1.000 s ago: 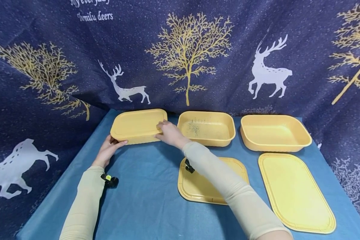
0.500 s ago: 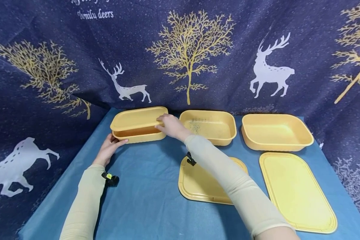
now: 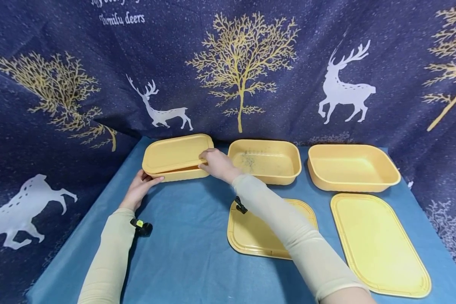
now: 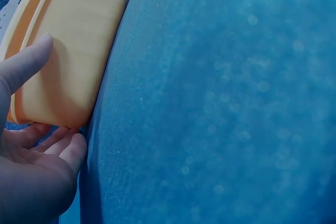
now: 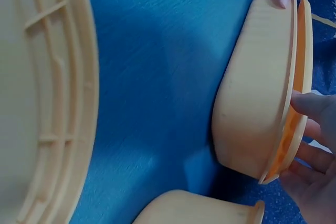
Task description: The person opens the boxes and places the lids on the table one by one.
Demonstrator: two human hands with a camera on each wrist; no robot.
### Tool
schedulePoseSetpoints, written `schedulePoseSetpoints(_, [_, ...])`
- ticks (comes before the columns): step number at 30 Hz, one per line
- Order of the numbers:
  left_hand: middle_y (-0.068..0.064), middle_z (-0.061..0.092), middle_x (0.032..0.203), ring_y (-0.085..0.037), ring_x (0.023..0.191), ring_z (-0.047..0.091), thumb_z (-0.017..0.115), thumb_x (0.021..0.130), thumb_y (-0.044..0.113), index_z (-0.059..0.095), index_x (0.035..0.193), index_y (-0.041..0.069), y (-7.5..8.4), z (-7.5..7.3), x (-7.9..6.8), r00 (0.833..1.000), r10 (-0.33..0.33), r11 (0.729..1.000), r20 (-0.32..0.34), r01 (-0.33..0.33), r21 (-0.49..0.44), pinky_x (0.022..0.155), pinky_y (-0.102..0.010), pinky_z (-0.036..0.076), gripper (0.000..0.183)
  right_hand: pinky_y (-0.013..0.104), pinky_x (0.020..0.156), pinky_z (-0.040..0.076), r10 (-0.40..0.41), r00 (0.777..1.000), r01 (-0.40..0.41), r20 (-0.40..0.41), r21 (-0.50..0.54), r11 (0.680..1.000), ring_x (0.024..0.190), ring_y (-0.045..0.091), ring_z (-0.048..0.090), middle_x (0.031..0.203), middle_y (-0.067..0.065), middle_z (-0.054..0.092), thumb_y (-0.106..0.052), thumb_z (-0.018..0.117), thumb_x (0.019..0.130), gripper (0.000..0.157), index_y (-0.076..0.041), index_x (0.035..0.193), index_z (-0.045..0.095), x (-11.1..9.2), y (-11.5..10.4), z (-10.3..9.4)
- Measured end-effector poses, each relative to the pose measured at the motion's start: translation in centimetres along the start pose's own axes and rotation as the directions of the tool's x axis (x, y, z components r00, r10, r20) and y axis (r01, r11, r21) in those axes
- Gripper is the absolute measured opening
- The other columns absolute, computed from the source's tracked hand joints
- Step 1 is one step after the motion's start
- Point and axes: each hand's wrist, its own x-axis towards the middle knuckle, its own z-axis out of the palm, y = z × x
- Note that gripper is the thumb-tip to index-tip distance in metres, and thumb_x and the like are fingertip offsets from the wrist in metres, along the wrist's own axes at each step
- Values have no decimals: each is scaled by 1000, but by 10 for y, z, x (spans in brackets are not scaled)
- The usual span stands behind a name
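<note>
In the head view, a yellow rectangular box point(image 3: 180, 175) stands at the back left of the table with its matching lid point(image 3: 176, 151) over it. My right hand point(image 3: 219, 164) grips the lid by its right front corner, thumb at the edge and fingers behind. A dark gap shows under the lid's front edge, widening toward the right. My left hand point(image 3: 138, 188) holds the box at its front left corner. The left wrist view shows that thumb point(image 4: 32, 61) against the long wall and the fingers round the short end.
An uncovered yellow box point(image 3: 277, 180) stands at the back middle, another uncovered box point(image 3: 355, 187) at the back right. Two yellow lids lie in front: one lid point(image 3: 251, 234) partly under my right forearm, the other lid point(image 3: 380, 245) farther right. A patterned curtain point(image 3: 209, 63) hangs behind the blue-covered table.
One second ago the lid lay flat over the box. Half a second ago its front edge was lifted with a wide gap; now the gap is narrower. Both hands keep their places on it.
</note>
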Motion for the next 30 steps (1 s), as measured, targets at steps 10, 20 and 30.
schedulePoseSetpoints(10, [-16,31,143,-27,130,31,76,77,36,19,143,3,2,4,1,1000,1,1000,6,-1,-9,105,-42,27,94,29,86,45,84,996,-84,-30,4,996,109,18,53,120,1,58,-35,64,87,36,-16,117,65,5,-2,5])
schedulePoseSetpoints(20, [-15,24,147,-28,133,27,75,80,29,11,148,6,7,3,-1,1000,-16,1000,24,16,-21,106,-44,24,96,30,87,45,102,994,-102,-33,26,994,112,21,50,120,3,57,-31,64,88,35,-13,118,64,9,-2,9])
schedulePoseSetpoints(30, [-16,18,150,-27,135,23,77,76,37,-6,149,13,11,-8,-4,997,-71,997,24,72,-41,107,-43,21,113,29,92,41,91,996,-90,-22,28,995,120,22,45,127,3,53,-32,63,89,42,-13,126,58,11,-5,10])
